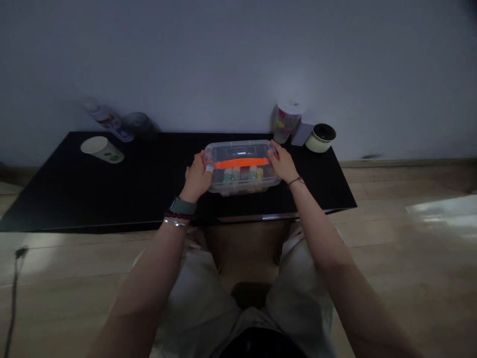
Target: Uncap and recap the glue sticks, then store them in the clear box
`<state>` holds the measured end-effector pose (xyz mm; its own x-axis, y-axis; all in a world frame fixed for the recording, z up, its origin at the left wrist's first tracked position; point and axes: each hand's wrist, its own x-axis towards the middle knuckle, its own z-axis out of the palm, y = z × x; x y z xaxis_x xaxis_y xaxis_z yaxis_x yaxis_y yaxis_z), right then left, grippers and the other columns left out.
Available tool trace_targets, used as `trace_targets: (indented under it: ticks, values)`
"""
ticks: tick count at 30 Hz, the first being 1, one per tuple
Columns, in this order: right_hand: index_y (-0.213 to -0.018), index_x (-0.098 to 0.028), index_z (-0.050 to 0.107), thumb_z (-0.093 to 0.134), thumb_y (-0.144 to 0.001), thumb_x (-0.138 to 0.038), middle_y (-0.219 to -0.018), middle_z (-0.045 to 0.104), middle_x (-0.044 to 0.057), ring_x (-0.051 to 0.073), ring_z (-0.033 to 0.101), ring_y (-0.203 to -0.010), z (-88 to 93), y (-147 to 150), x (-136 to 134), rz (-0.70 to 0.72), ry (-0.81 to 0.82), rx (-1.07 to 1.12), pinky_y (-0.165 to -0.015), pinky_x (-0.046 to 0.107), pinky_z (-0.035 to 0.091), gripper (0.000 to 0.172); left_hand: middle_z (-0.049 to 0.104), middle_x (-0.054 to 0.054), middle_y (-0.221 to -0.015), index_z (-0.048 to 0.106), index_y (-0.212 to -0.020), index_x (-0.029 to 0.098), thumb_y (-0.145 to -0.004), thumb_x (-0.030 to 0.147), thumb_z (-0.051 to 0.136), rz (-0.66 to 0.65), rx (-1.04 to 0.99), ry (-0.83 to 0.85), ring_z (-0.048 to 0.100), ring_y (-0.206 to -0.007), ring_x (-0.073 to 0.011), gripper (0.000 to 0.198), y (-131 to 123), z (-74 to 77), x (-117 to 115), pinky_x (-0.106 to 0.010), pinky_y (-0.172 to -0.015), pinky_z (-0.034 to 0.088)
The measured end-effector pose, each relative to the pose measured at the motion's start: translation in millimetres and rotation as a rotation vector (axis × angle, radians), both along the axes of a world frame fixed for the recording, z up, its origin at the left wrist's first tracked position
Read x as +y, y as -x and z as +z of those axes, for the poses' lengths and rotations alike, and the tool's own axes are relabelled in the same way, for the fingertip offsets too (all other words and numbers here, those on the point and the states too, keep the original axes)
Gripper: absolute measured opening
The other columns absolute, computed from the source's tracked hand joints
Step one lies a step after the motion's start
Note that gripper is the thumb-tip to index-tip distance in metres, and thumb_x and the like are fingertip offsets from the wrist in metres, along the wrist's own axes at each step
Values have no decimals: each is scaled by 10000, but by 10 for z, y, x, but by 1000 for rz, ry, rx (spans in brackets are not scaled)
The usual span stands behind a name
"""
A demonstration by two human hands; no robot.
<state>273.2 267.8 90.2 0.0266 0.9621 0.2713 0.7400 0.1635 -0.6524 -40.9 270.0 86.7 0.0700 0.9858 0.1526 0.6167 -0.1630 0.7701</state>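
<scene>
A clear plastic storage box (242, 179) with a lid and an orange carry handle (242, 162) is at the middle of the black table. Small containers with green and white labels show through its wall. My left hand (197, 176) is closed on the box's left end, thumb on the lid's edge. At the right end, my right hand (283, 163) grips the lid's corner, with its fingers around the far side. The lid appears to be on the box. Whether the box rests on the table or is held slightly above it, I cannot tell.
On the black table (149, 189), a white paper cup (102, 149), a spray can (112, 122) and a dark cup (139, 125) stand left. Back right are a patterned clear cup (285, 122), a pale box (302, 130) and a cream pot with black lid (321, 139). A wall stands behind.
</scene>
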Motion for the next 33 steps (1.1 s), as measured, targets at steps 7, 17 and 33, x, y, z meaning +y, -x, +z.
trace_targets:
  ticks: [7,17,33]
  values:
    - [-1514,-213,421,400,-972,-619,-1471,537,165,290,554,-1306,-68,31,1,-143,176,217,-1113,500,418,677,545,-172,-1465,407,-1434,222,-944,535,506,10,-175,60,531,-1355,-326,591,-11,-36,18,-546,-1167,369]
    - [-1357,-162,577,515,-926,-577,-1313,663,183,323,629,-1201,108,104,-108,-249,124,131,-1022,492,476,601,624,-193,-1344,381,-1450,209,-902,521,587,11,-207,89,636,-1213,-356,663,-15,-30,22,-564,-1107,432]
    - [-1284,-137,655,522,-935,-450,-1158,717,196,364,667,-1086,283,196,-200,-311,96,-105,-950,528,489,487,626,-167,-1338,390,-1429,244,-893,527,593,7,-202,87,645,-1199,-358,639,-15,-32,5,-558,-1097,445]
